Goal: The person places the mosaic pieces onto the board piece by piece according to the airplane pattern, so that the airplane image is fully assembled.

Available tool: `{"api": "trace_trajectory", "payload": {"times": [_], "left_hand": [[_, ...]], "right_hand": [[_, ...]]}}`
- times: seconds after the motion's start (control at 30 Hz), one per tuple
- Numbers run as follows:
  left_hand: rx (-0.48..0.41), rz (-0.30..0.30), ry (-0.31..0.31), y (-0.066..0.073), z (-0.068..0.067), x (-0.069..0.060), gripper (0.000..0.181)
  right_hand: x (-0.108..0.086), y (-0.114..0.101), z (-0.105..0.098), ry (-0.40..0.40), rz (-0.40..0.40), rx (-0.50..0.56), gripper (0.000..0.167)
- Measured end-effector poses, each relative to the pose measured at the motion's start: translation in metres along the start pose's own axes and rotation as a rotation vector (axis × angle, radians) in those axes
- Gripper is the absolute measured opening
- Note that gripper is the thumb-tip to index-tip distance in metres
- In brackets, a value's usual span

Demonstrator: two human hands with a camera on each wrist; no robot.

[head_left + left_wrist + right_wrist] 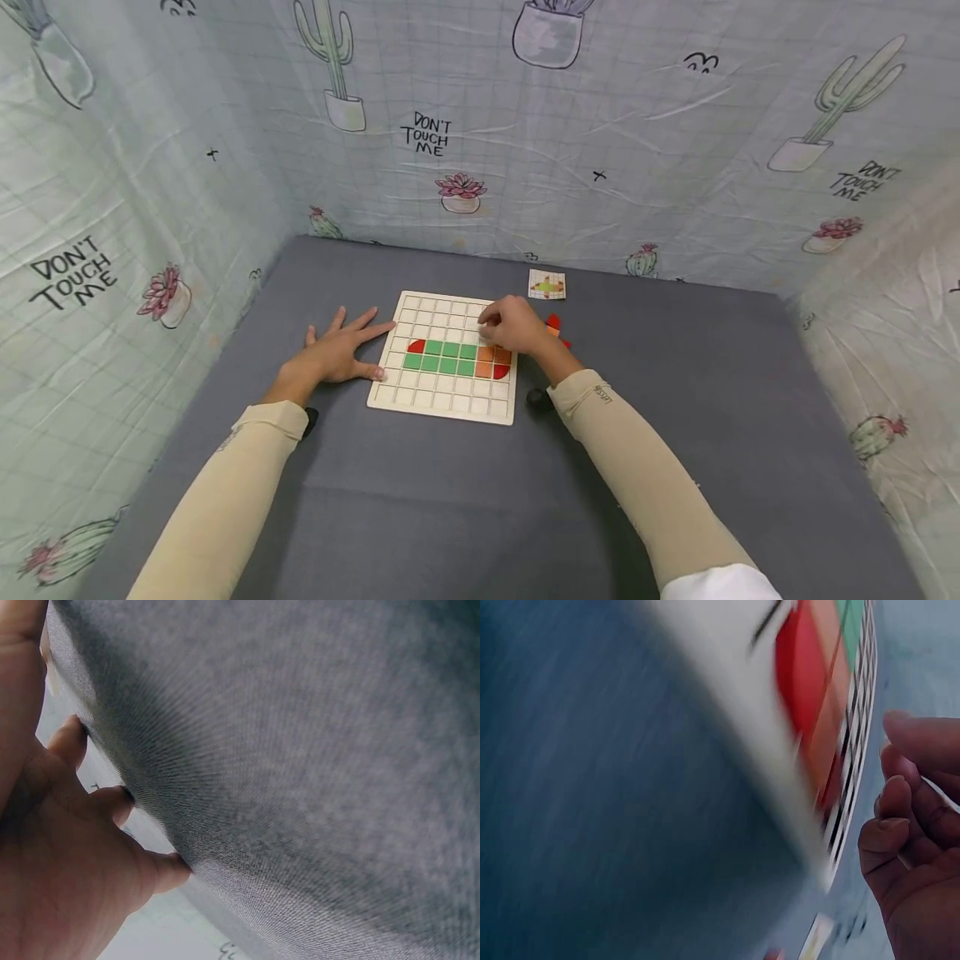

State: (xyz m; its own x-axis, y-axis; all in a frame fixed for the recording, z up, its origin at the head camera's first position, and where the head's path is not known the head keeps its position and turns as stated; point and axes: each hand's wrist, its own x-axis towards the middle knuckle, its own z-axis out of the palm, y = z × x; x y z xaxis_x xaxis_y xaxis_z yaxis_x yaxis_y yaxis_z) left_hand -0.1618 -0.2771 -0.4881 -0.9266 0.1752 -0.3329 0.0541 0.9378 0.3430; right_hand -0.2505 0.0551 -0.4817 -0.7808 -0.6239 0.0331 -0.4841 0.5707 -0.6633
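Note:
A pale square board [438, 402] with a grid of cells lies on the grey table. Green tiles [447, 365] fill two rows at its middle, with a red rounded tile [416, 346] at their left end. Orange tiles [483, 368] and another red rounded tile [501, 372] sit at the right end. My left hand [337, 350] spreads its fingers on the table, index finger and thumb touching the board's left edge. Above the board's right side is my right hand [517, 325], fingers curled, fingertips close together. Whether a tile is between them cannot be made out.
Behind the board lies a small picture card [547, 284] with a green, orange and red pattern. Loose red [553, 321] and orange pieces lie just right of my right hand, partly hidden by it. Printed cloth walls [510, 200] enclose the table [390, 517].

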Motion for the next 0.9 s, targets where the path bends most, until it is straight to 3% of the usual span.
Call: {"api": "trace_trajectory", "payload": {"times": [0.33,0.5,0.73,0.9], "left_hand": [[0.002,0.000,-0.010,-0.005,-0.002,0.001,0.103],[-0.008,0.004,-0.027,-0.001,-0.003,0.002,0.104],[-0.009,-0.001,-0.024,0.000,-0.004,-0.004,0.103],[-0.018,0.004,-0.024,0.001,-0.004,-0.004,0.103]], "right_hand": [[-0.045,0.044,-0.038,0.068,0.110,-0.046,0.011],[-0.075,0.060,-0.050,0.061,0.213,-0.031,0.011],[-0.102,0.068,-0.053,0.038,0.286,-0.055,0.024],[-0.104,0.067,-0.052,0.032,0.281,-0.108,0.025]]}}
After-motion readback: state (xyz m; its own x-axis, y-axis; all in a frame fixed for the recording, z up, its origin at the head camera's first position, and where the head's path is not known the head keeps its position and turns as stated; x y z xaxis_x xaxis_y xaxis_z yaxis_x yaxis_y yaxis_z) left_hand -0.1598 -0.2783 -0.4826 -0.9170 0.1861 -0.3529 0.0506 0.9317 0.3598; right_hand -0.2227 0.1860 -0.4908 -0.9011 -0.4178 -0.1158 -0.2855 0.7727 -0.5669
